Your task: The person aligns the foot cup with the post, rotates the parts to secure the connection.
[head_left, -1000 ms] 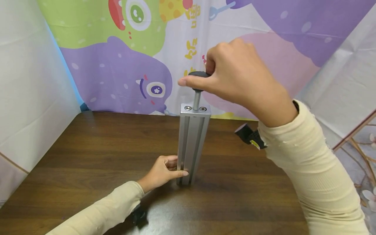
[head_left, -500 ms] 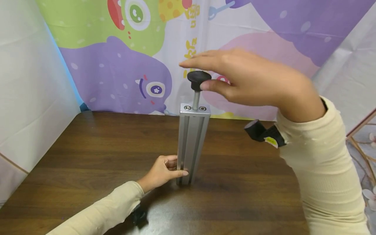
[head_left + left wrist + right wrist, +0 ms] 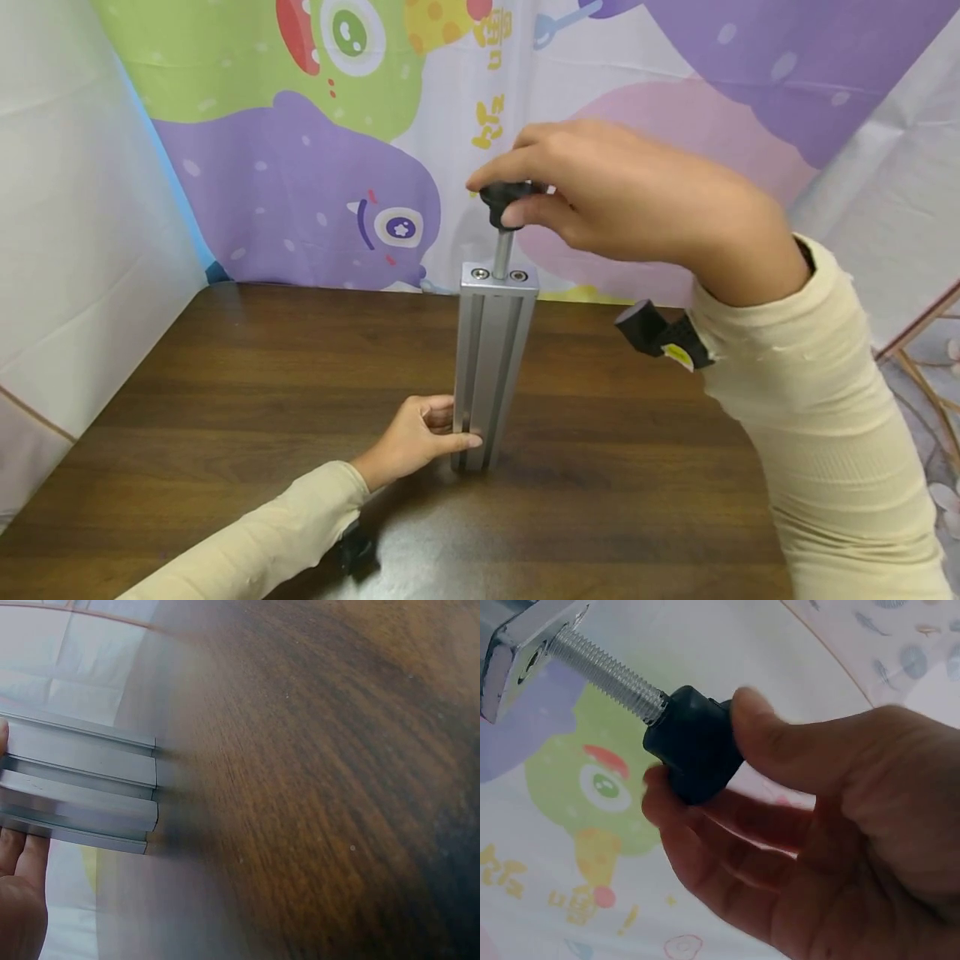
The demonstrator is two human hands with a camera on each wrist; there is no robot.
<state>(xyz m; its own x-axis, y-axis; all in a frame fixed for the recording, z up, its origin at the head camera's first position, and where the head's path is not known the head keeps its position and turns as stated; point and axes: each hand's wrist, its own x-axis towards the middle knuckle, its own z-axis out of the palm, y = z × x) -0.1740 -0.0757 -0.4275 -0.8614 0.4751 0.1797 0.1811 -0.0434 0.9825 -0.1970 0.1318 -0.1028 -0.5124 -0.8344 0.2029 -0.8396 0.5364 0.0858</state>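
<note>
Black knob [image 3: 496, 200]: the right hand [image 3: 607, 187], fingers stretched above it moments ago, now grips it again, renewing its hold; the left hand [image 3: 412, 437] still grips the post [image 3: 492, 358] below.

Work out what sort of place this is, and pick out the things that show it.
Probably a makeshift, curtained-off work booth: a wood-grain tabletop, a cartoon-monster fabric backdrop hanging behind it, and a pale fabric side panel on the left. The wider room isn't visible.
</note>
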